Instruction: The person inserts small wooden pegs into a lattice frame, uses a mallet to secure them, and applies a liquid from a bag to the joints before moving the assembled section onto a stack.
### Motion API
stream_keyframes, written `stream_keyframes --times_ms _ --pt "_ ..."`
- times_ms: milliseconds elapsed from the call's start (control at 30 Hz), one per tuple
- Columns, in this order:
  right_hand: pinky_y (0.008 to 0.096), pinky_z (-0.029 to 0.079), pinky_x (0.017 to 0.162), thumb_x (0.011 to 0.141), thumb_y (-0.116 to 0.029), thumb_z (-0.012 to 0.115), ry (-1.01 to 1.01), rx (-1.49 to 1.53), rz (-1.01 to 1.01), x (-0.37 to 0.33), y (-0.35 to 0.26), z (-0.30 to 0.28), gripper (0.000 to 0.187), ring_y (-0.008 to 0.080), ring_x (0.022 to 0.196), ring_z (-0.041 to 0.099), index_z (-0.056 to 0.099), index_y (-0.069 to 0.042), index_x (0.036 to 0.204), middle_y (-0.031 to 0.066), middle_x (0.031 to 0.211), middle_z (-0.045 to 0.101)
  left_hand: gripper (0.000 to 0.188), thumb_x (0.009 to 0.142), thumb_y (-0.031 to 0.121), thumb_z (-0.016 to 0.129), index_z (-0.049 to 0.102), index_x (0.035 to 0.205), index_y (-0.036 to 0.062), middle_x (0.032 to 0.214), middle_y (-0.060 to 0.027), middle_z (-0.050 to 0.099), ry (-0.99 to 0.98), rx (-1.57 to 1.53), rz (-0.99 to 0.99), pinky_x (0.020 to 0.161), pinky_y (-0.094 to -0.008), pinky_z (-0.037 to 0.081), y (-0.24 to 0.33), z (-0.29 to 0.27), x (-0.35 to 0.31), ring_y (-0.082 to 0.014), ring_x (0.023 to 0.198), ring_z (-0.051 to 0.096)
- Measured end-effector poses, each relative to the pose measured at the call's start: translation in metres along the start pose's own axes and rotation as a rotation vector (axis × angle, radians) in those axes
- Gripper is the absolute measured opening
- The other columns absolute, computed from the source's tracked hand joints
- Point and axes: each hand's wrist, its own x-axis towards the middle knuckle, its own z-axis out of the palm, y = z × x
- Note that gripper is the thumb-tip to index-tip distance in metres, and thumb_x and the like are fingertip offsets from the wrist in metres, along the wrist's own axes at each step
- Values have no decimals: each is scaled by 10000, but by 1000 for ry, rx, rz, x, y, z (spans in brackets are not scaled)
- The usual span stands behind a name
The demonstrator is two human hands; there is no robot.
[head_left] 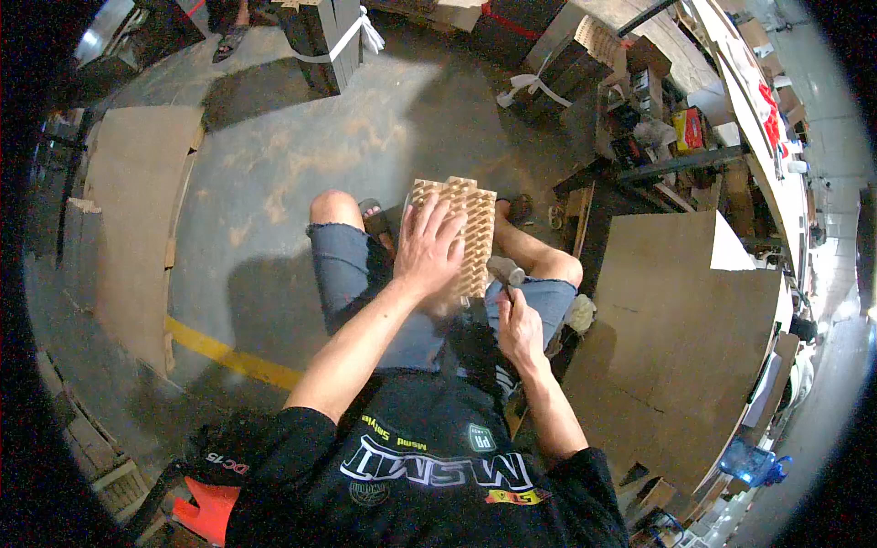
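Observation:
A tan block (477,239) with rows of small notches across its top stands between my knees. My left hand (429,245) lies flat on its left part, fingers stretched out and slightly apart. At the block's lower right corner is the metal head of a hammer (506,271). My right hand (520,329) grips the hammer's handle, thumb along it, just above my right thigh. Below the block a dark flat piece (473,329) lies over my lap; I cannot make out what it is. What lies under the block is hidden.
Bundles of dark panels tied with white strips (345,41) stand ahead. A large brown board (671,315) is at my right, beside a cluttered shelf (685,160). Flat cardboard (137,228) lies at the left. A yellow line (233,354) crosses the floor.

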Motion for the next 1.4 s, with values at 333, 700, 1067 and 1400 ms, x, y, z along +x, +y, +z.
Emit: stream_keyframes --times_ms 333,700,1067,1400 --pt "578 488 730 1026 -294 505 20 -21 37 10 -15 -14 288 497 832 647 580 -37 1133 299 850 671 436 928 287 596 570 1346 166 1459 -140 482 5 15 20 1187 -581 233 0 2 2 -338 1455 329" --pt "573 485 732 1040 -285 473 -135 -73 -4 20 -31 -29 321 502 863 637 551 -25 1212 299 889 674 424 939 297 586 580 1347 184 1460 -102 480 -1 30 1 1203 -555 225 0 -3 -3 -291 1461 320" --pt "575 480 717 1041 -295 470 -95 -43 0 32 -29 -24 297 502 812 624 550 -20 1122 302 825 653 440 977 283 548 519 1398 161 1481 -160 446 -67 12 25 1184 -599 220 1 -6 -2 -375 1458 304" --pt "568 492 752 1031 -308 481 29 67 5 30 -30 -25 318 511 872 629 579 -14 1102 317 906 664 421 979 280 573 536 1381 160 1479 -161 454 -47 10 22 1176 -595 235 -2 -1 -3 -373 1454 315"
